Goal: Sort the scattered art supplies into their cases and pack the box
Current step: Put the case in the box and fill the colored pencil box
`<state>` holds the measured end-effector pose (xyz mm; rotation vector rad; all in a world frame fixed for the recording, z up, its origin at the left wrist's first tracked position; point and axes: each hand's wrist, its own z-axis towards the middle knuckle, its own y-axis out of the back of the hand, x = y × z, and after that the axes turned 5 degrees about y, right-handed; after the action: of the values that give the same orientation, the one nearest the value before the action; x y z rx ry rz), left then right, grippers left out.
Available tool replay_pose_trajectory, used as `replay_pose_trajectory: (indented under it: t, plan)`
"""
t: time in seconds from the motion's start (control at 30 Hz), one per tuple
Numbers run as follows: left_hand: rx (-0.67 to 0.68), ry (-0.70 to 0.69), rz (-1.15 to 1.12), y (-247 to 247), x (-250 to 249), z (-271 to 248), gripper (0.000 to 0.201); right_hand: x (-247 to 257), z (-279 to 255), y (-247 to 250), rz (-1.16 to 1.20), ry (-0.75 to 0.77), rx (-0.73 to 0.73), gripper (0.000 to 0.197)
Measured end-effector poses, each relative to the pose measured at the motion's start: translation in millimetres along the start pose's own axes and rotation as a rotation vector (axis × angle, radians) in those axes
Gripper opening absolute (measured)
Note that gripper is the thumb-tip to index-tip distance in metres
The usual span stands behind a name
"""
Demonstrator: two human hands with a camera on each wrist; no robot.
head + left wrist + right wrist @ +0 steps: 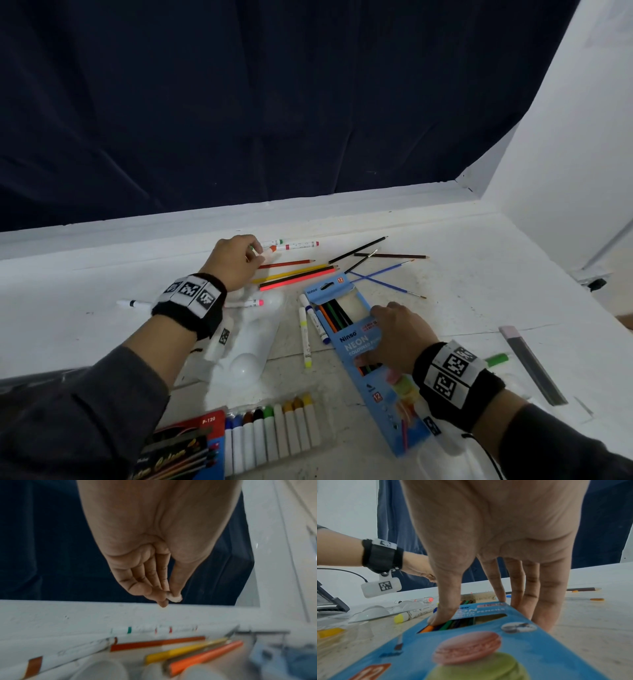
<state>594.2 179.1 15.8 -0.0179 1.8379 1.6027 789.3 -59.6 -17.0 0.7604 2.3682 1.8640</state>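
Observation:
My left hand (255, 253) reaches to the far side of the table and pinches a white marker with an orange cap (269, 251); its white end (175, 598) shows between thumb and fingers in the left wrist view. My right hand (373, 335) grips the blue Ninso pencil box (359, 346), thumb on the window, fingers along the far edge. Several coloured pencils (443, 626) lie inside the box (471, 649). Loose pencils in red (287, 263), yellow (291, 274) and neon orange (298, 280) lie just right of the left hand.
Two more markers (298, 245) lie by the back ledge, blue paintbrushes (380, 274) and dark pencils (390, 256) farther right. A yellow marker (305, 337), a clear plastic tray (253, 342), a pastel set (274, 435), a red box (185, 448) and a grey strip (532, 366) surround the hands.

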Motion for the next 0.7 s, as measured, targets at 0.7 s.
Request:
replay_pose_trajectory:
  t: [0.7]
  plan:
    - [0.191,-0.294,0.249,-62.2,-30.5,-217.1,0.036,43.9,-82.0,-32.2,-0.059,0.395,-0.037,0.040]
